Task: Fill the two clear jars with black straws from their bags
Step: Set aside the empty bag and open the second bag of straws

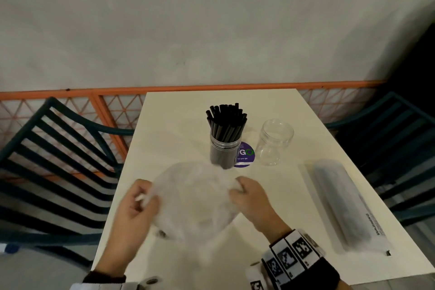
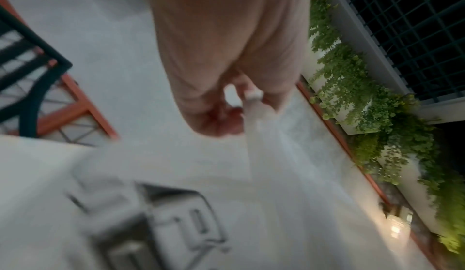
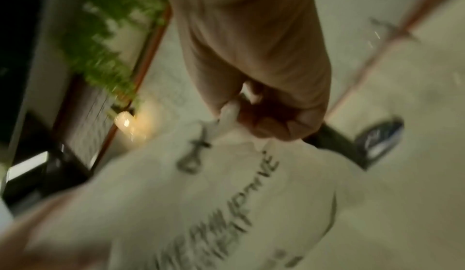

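A clear jar packed with upright black straws stands mid-table. To its right an empty clear jar stands upright. In front of them a limp, empty clear plastic bag is stretched between both hands. My left hand pinches its left edge, and the left wrist view shows the bag held between my fingers. My right hand grips its right edge, the fingers curled round the printed bag. A full bag of straws lies at the table's right side.
A purple round sticker lies on the white table between the jars. Dark green slatted chairs stand at the left and right. An orange lattice railing and a grey wall run behind the table.
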Available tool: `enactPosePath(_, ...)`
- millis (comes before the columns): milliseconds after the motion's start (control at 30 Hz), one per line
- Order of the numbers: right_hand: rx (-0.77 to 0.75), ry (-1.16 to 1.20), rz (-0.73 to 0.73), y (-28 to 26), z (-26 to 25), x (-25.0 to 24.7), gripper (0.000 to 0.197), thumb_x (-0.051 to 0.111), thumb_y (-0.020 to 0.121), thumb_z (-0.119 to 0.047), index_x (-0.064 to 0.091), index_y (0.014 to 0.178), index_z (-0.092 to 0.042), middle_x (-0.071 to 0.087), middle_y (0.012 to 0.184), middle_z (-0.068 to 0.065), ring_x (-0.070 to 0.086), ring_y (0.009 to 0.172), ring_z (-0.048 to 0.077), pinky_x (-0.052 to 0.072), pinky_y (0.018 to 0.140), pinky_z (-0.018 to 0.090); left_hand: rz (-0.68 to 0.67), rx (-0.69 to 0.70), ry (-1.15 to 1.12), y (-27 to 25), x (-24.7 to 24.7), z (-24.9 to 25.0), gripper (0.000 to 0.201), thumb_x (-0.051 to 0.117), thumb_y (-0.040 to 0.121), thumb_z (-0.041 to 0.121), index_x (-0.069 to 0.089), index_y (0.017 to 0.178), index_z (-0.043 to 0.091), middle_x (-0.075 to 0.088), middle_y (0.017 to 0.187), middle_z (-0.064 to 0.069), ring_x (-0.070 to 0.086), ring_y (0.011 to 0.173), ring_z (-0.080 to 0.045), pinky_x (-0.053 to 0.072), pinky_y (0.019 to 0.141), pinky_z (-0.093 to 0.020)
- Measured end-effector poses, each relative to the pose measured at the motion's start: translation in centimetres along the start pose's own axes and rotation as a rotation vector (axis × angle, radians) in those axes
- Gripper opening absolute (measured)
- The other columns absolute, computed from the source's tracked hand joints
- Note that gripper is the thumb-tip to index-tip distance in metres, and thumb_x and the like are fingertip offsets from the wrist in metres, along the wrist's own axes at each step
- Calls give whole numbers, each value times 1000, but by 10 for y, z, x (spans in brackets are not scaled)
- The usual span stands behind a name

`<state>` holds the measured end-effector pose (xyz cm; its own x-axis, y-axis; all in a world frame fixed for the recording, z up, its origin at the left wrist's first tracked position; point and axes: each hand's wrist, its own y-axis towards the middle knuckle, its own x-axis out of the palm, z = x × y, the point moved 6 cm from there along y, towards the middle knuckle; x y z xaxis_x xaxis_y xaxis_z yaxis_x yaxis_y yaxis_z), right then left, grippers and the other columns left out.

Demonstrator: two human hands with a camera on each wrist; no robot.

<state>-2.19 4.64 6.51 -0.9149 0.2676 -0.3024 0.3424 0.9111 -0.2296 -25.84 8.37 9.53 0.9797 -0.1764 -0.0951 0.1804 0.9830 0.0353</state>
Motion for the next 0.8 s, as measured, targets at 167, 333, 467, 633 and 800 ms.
enactPosePath(167,-338,-452,286,-6,-7,-17,16,45,79,-2,49,83,-17,47,67,-3,42,60,16,36,55,24,194,192,563,0,-21,4,31,54,72,-15,44,64,14,41,73,2,43,69,-8,34,60,-8)
enactPosePath(333,-500,-546,-293,-20,24,18,41,57,84,-39,41,122,-34,27,117,-18,33,113,-1,29,94,5,149,267,613,0,-17,-17,52,55,69,-21,36,62,27,41,80,7,45,78,4,35,66,-2)
enactPosePath(467,-510,-717,-396,-21,66,34,28,34,88,-21,58,101,-20,44,106,-8,41,100,11,39,86,22,2,271,751,-7,-18,-57,51,61,64,-19,35,65,25,36,79,12,43,68,-8,39,58,-14)
enactPosePath(633,-627,-806,-120,-27,57,46,15,54,83,-37,56,95,-28,52,96,-6,43,92,10,31,80,19,-311,94,928,-13,-30,-110,50,82,53,1,43,68,29,33,80,11,48,45,-8,40,42,-15)
enactPosePath(800,-407,-1020,-221,-1,69,88,48,17,93,-54,44,128,-35,56,132,0,52,122,30,29,107,50,-390,138,1079,-23,-22,-120,61,29,84,67,72,83,23,44,84,10,53,53,-4,40,49,-10)
